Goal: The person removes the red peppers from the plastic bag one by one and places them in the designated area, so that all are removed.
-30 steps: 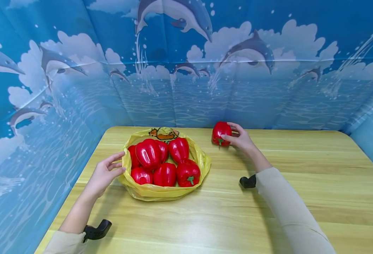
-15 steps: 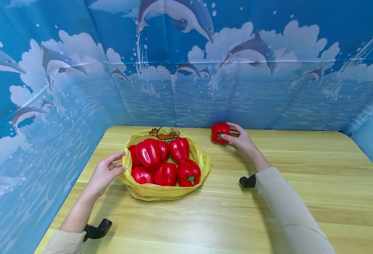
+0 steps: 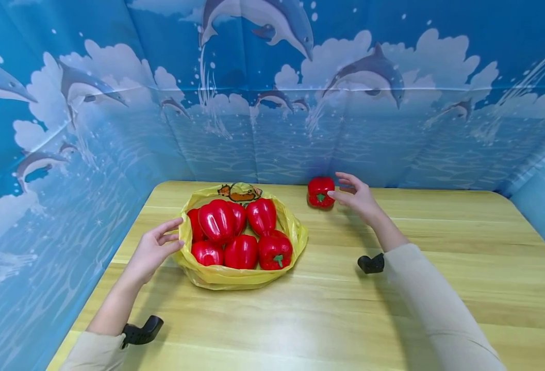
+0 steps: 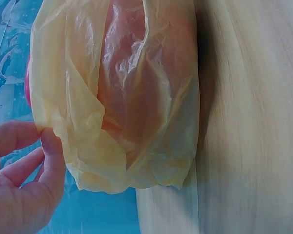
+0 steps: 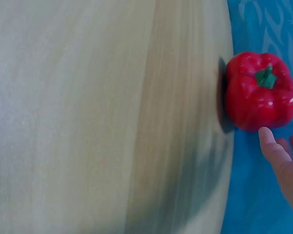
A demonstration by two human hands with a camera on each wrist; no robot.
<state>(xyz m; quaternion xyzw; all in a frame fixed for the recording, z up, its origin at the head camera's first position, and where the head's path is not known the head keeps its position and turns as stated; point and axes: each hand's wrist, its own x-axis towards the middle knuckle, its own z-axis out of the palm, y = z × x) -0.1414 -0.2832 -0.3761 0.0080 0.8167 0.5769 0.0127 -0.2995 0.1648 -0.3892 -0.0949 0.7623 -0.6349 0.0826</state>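
Observation:
A yellow plastic bag stands with its mouth spread on the left half of the table, several red bell peppers inside. At its left rim my left hand pinches the film between thumb and fingers, which the left wrist view shows up close on the bag. One lone red bell pepper with a green stem sits near the table's back edge, right of the bag. Just right of that pepper my right hand is held with spread fingers and nothing in its grasp; in the right wrist view its thumb is near the pepper.
The wooden table ends at the back against a blue curtain printed with dolphins. A black wrist mount hangs under the left forearm, another mount under the right.
The right hand has let go of the lone pepper and drawn slightly right. That pepper tipped so its stem faces forward more. The left hand keeps its place at the bag.

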